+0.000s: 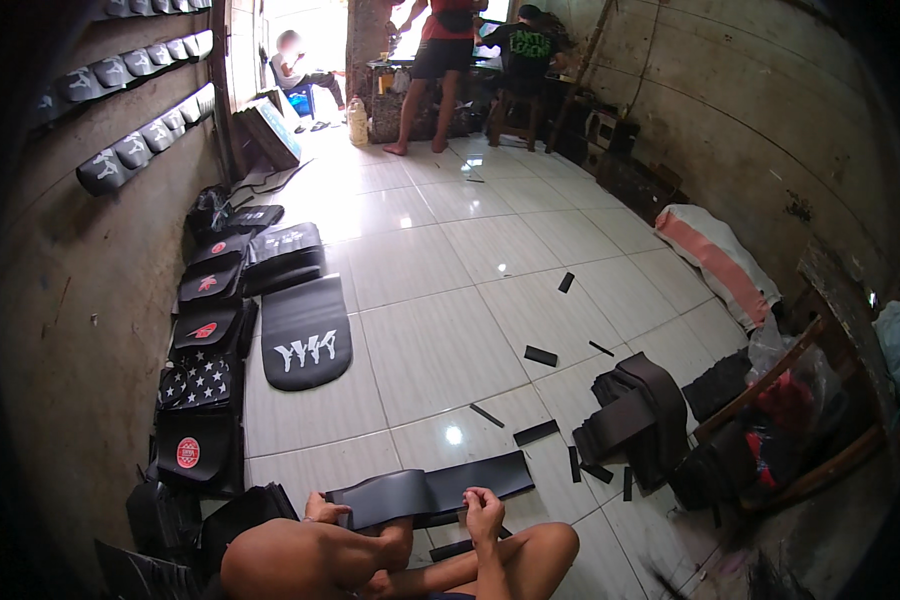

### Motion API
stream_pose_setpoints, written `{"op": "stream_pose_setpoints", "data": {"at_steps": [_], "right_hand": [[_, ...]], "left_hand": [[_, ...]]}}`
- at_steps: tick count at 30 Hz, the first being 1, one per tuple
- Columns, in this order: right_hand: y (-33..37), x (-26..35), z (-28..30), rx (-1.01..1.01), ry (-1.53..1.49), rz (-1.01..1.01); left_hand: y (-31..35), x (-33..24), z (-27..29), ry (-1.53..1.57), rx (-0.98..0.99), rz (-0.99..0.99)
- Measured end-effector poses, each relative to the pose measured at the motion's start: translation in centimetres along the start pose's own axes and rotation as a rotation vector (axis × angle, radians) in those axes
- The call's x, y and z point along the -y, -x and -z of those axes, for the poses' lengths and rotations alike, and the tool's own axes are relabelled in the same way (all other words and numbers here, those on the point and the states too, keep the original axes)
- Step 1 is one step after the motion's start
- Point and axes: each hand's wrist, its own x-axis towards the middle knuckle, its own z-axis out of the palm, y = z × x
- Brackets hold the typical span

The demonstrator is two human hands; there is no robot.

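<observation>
A long, smooth black strip of leather-like sheet [388, 500] lies across my legs and the floor, its left part curled over the flatter right part [480, 480]. At its left end my left hand [324, 509] grips the edge, fingers partly hidden. Above the lower edge of the right part, my right hand [485, 514] is raised with fingertips pinched together. Whatever those fingertips hold is too small to make out. Dark strip pieces show beneath the sheet and by my leg.
Black flaps with printed designs [307, 335] line the left wall. Cut black scraps [537, 432] are scattered ahead and right, beside a pile of folded dark strips [635, 415]. A white-and-pink sack [715, 265] leans at the right wall. Several people are at the far end.
</observation>
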Motion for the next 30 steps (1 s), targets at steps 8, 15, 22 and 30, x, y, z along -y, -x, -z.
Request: {"op": "stream_pose_setpoints", "data": {"at_steps": [8,15,22,30], "right_hand": [[-0.4,0.4,0.0,0.017,0.016,0.016],[0.1,-0.8,-0.2,0.028,0.157,0.071],[3.2,2.9,-5.5,0.277,0.253,0.325],[5.7,3.6,-9.7,0.57,0.475,0.436]], "left_hand": [[2.2,-3.8,1.4,0.469,0.335,0.083],[3.3,-5.4,1.9,0.495,0.374,0.064],[3.5,-6.0,2.1,0.512,0.396,0.059],[3.8,-6.2,2.6,0.626,0.396,0.025]]}}
